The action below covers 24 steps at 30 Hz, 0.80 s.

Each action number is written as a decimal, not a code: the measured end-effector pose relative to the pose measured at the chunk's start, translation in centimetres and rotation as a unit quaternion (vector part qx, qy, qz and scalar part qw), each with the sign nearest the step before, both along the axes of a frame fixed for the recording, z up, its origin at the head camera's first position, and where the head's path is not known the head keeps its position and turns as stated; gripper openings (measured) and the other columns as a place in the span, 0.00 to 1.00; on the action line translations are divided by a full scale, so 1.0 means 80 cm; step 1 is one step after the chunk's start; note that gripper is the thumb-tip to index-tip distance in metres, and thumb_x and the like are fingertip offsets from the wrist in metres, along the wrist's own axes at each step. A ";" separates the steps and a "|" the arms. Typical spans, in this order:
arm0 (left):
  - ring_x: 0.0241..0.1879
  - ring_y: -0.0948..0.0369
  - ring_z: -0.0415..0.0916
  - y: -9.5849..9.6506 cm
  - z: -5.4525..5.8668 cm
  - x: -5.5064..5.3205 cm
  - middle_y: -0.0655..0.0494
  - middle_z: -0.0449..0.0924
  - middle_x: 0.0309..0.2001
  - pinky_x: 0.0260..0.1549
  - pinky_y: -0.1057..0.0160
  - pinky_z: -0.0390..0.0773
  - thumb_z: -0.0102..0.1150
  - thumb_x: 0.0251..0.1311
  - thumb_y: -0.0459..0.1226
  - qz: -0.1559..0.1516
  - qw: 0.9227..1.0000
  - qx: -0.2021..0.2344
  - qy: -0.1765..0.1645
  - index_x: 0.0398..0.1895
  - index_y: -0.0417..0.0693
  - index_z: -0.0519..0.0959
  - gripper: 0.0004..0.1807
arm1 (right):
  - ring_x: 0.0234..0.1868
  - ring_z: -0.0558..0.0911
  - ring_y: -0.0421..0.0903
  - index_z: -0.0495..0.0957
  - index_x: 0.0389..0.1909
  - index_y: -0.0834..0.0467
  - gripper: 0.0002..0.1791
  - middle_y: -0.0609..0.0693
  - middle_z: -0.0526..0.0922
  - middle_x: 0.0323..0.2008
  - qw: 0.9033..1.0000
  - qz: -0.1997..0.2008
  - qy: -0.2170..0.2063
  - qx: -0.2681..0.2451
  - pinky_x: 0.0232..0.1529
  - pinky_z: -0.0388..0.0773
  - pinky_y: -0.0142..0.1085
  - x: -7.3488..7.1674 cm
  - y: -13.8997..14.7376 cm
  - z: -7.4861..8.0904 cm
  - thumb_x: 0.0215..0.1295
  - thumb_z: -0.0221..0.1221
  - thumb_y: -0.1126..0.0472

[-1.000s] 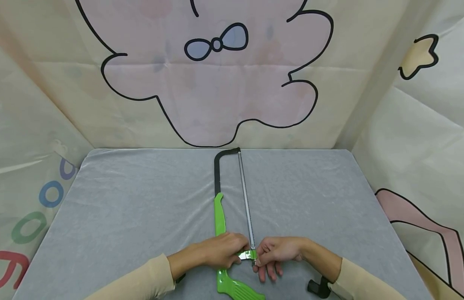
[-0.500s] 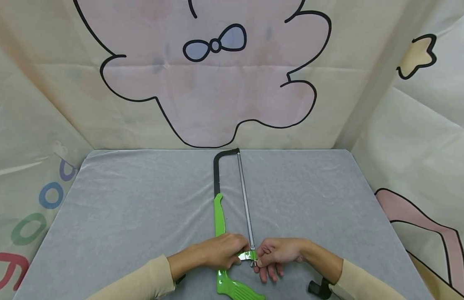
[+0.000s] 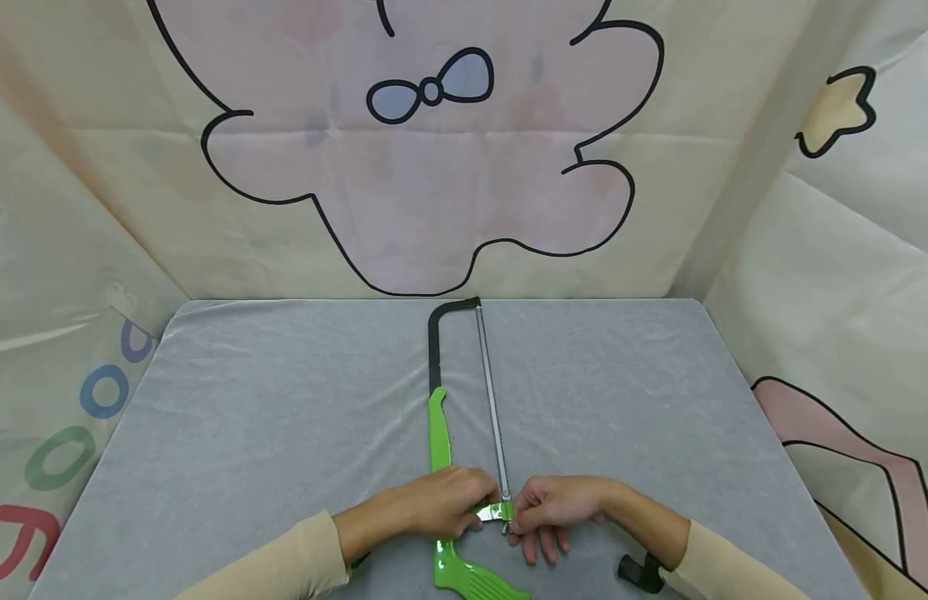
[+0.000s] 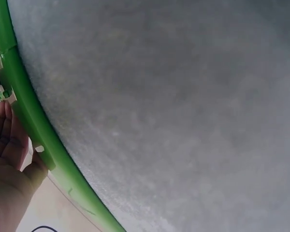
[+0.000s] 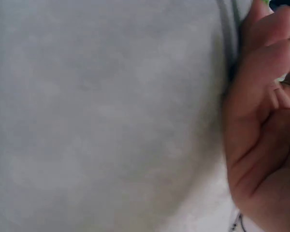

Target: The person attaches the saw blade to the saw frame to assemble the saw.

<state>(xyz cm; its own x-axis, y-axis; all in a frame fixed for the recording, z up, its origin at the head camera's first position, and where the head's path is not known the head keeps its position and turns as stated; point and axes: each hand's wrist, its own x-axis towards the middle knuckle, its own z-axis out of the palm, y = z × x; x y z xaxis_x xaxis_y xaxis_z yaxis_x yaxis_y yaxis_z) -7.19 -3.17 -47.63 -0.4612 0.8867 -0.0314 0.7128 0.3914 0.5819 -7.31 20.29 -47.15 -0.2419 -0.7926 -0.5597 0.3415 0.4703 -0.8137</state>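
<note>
A hacksaw with a green handle (image 3: 471, 572) and a black front frame (image 3: 434, 350) lies lengthwise on the grey cloth. Its silver blade (image 3: 491, 400) runs along the right side. My left hand (image 3: 451, 500) grips the green frame near the metal cross-piece (image 3: 491, 512); in the left wrist view, fingers and thumb lie along the green frame (image 4: 43, 125). At the blade's near end, thumb and forefinger of my right hand (image 3: 546, 504) pinch a small wing nut (image 3: 506, 528), mostly hidden. The right wrist view shows its fingers (image 5: 266, 63) bent, their tips near the picture's edge.
A grey cloth (image 3: 629, 383) covers the table. Pale printed curtains (image 3: 734, 125) enclose it at the back and both sides. A black strap mount (image 3: 641, 573) sits by my right wrist.
The right thumb and fingers shift slightly at the wing nut, which shows more clearly half a second ago and is partly covered now. The left hand and hacksaw stay in place.
</note>
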 end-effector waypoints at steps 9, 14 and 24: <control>0.30 0.74 0.72 0.004 0.001 0.004 0.69 0.78 0.29 0.31 0.74 0.73 0.74 0.46 0.36 0.001 0.995 -0.016 0.094 0.31 0.55 0.82 0.10 | 0.18 0.77 0.42 0.80 0.29 0.66 0.16 0.55 0.81 0.22 0.981 -0.037 0.184 0.046 0.16 0.69 0.32 -0.009 0.001 0.024 0.71 0.53 0.59; 0.28 0.70 0.74 0.007 0.005 0.011 0.67 0.76 0.27 0.31 0.71 0.75 0.73 0.50 0.41 -0.015 0.976 -0.046 0.212 0.29 0.55 0.79 0.09 | 0.25 0.78 0.41 0.81 0.35 0.63 0.12 0.51 0.81 0.26 0.942 -0.066 0.321 0.066 0.26 0.74 0.33 -0.029 0.007 0.044 0.72 0.55 0.59; 0.29 0.64 0.79 -0.004 0.021 -0.014 0.60 0.81 0.31 0.31 0.65 0.77 0.69 0.55 0.43 0.071 0.964 -0.006 0.256 0.36 0.50 0.83 0.09 | 0.57 0.77 0.62 0.73 0.60 0.63 0.29 0.62 0.78 0.56 0.704 -0.149 0.645 0.257 0.54 0.70 0.61 -0.066 0.040 0.052 0.66 0.61 0.47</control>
<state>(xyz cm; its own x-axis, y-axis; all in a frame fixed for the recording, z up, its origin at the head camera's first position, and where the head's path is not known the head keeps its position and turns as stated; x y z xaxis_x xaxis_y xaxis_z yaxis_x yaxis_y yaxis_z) -8.34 -3.49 -45.92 -0.5356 0.8148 0.2218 0.8442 0.5107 0.1628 -12.57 23.47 -42.98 -0.9244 -0.3720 0.0838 -0.3799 0.8795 -0.2865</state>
